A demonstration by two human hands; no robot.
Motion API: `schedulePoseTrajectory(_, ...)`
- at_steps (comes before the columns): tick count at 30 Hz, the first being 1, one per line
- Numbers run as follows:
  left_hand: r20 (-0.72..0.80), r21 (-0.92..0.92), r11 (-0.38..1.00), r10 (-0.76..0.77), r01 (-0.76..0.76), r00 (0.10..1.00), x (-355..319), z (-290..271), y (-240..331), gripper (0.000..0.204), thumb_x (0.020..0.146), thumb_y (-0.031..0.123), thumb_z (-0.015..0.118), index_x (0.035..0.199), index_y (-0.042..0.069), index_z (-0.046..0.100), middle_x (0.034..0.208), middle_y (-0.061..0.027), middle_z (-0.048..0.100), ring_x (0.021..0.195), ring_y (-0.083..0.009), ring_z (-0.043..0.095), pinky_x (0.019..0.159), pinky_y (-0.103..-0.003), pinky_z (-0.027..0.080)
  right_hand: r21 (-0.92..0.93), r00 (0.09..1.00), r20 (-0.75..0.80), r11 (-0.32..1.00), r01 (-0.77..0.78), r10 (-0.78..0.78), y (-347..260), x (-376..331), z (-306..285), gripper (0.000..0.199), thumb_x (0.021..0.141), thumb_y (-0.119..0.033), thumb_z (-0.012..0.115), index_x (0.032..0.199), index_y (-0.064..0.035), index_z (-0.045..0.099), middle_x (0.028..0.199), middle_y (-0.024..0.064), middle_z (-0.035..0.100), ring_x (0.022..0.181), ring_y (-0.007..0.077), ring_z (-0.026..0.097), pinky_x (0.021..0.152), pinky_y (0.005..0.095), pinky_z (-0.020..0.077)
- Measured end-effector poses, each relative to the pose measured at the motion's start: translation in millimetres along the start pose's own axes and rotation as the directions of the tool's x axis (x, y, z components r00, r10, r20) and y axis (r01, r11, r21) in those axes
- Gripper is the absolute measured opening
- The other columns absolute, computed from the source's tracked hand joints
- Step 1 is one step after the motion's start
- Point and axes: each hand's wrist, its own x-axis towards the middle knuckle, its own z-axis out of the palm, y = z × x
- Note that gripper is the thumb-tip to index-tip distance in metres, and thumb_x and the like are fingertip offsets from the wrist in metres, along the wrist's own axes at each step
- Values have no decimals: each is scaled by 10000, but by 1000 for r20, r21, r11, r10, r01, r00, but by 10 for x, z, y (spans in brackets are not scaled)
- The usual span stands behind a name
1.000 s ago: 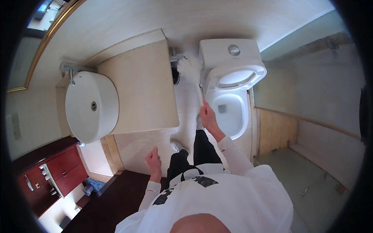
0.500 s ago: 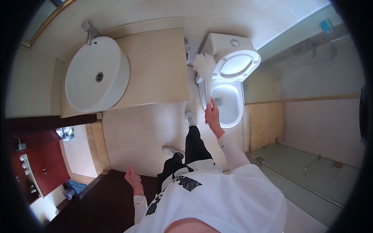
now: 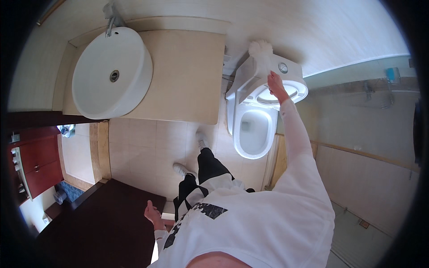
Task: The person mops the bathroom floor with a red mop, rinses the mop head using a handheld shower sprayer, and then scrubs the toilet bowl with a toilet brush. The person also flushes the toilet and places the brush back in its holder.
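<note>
My right hand is closed around the handle of a fluffy white duster, reaching out over the raised toilet lid. The duster's head rests at or just above the left back part of the white cistern, close to the wall; the pale tones make contact hard to judge. Below the lid, the toilet bowl stands uncovered. Low on the left, my left hand hangs beside my body with its fingers curled in and nothing visible in them, near a dark brown panel.
A beige counter with a round white basin and a tap lies left of the toilet. To the right are glass panels. At the lower left, a doorway shows red cabinets.
My right hand has carried the duster forward and right, from beside the bowl to the cistern. The view has shifted with my body, and my left hand sits slightly lower.
</note>
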Motion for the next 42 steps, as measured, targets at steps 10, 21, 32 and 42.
schedulePoseTrajectory(10,115,70,992,100,-108,988,-379,571,294,443,839,383,652,552,122,438,442,35,373,338,-74,345,323,-238,230,-132,985,122,986,-106,122,901,-139,1453,238,860,-184,447,949,-7,579,794,229,618,646,341,636,549,446,525)
schedulePoseTrajectory(21,71,142,990,12,-22,997,-12,357,8,458,818,419,664,554,116,446,420,13,381,313,-97,350,303,-245,234,134,932,267,948,-287,244,1156,-1457,1641,463,915,-250,391,1338,-63,401,632,113,571,418,190,529,348,335,459)
schedulePoseTrajectory(32,170,10,999,-41,40,985,429,-65,-165,429,823,396,651,567,107,465,462,14,412,352,-81,374,340,-244,250,-36,865,215,889,-457,454,1476,-2156,1944,449,894,-240,407,1314,-83,423,731,101,585,469,182,549,372,334,470)
schedulePoseTrajectory(42,559,204,950,86,-237,825,2449,-1437,-1829,197,867,207,513,904,44,618,783,-95,599,710,-222,577,645,-371,454,-158,705,164,724,-671,690,1305,-2821,2696,164,780,-89,596,887,-35,484,644,72,473,493,174,486,416,351,426)
